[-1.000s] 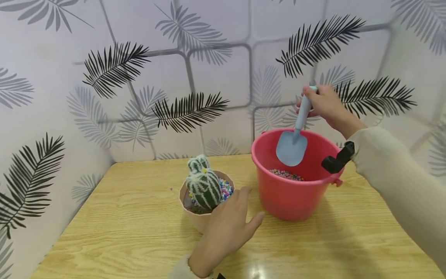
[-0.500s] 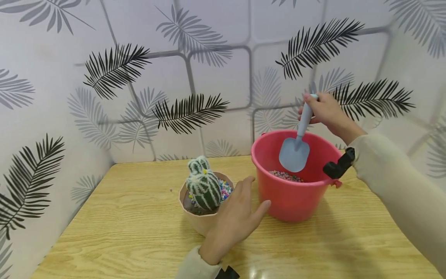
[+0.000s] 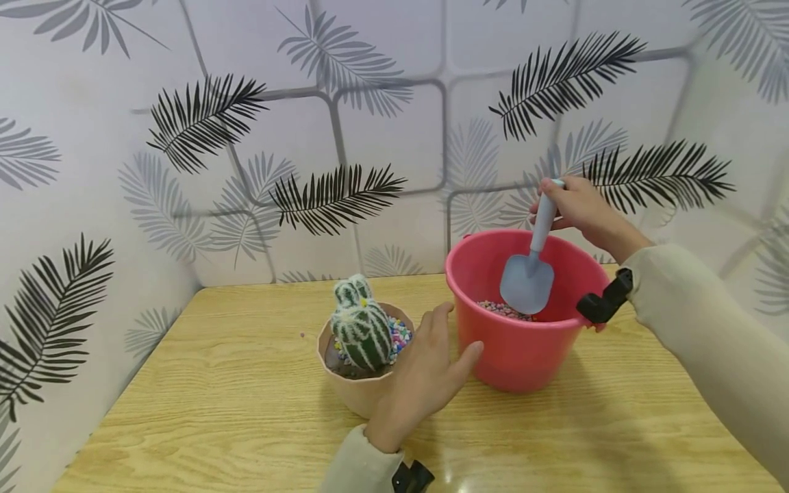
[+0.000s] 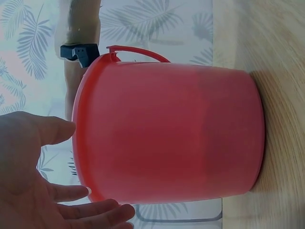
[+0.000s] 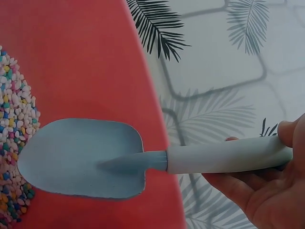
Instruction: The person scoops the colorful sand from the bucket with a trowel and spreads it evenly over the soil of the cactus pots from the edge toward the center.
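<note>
My right hand (image 3: 579, 209) grips the light handle of a blue-grey garden trowel (image 3: 527, 284) from above. The trowel's blade hangs point down inside a red bucket (image 3: 514, 356), and in the right wrist view the blade (image 5: 81, 157) looks bare, its tip by many small coloured pebbles (image 5: 14, 100). Between the pot and the bucket, my left hand (image 3: 425, 373) has its fingers extended, holding nothing. Its fingertips are close to the bucket's rim; whether they touch I cannot tell. A striped cactus (image 3: 362, 335) stands in a pale pink pot (image 3: 354, 394), partly hidden by that hand.
Coloured pebbles (image 3: 399, 335) cover part of the dark soil in the pot. Pot and bucket stand on a wooden table (image 3: 234, 390). A leaf-patterned wall (image 3: 388, 150) rises right behind the table and along its left side.
My right hand has lowered the trowel deeper into the bucket and slightly to the right. My left hand has moved a little right and up, towards the bucket.
</note>
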`<state>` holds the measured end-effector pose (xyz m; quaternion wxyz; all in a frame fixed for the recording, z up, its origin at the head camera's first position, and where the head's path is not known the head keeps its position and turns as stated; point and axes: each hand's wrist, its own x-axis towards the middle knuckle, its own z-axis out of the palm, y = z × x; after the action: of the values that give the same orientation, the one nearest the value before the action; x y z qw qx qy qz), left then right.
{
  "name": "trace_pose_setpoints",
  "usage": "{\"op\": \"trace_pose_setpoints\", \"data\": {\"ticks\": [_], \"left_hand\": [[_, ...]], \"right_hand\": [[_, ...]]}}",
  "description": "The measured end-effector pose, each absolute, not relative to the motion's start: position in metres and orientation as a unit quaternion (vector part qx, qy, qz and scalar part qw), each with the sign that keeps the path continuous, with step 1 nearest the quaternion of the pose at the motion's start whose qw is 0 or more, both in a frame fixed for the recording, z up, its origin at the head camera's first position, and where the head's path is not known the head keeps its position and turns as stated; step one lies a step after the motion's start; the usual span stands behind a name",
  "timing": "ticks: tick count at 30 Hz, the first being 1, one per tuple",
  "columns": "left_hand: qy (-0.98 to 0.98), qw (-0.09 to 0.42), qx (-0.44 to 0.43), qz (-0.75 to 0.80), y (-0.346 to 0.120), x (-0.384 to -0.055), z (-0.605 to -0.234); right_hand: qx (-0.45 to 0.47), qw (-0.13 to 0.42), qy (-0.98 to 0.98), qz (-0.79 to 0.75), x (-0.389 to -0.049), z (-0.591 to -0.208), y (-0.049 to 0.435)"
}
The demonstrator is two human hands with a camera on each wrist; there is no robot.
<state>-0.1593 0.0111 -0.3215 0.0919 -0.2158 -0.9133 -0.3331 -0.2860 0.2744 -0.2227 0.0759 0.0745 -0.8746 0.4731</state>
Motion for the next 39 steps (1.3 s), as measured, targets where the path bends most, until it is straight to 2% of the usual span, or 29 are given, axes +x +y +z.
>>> {"op": "trace_pose_setpoints", "data": {"ticks": [8,29,39], "left_hand": [[-0.905,0.114,-0.206,-0.354,0.021,-0.163,-0.323],[-0.878,0.066,-0.168,-0.444,0.03,-0.175,-0.326],[-0.864,0.075,-0.18,-0.464,0.032,-0.18,-0.325]], "right_hand": [[0.076,0.06,-0.884,0.457,-0.284,-0.228,0.282],[0.093,0.021,-0.866,0.491,-0.279,-0.241,0.279],[0.117,0.014,-0.858,0.499,-0.28,-0.252,0.273]]}}
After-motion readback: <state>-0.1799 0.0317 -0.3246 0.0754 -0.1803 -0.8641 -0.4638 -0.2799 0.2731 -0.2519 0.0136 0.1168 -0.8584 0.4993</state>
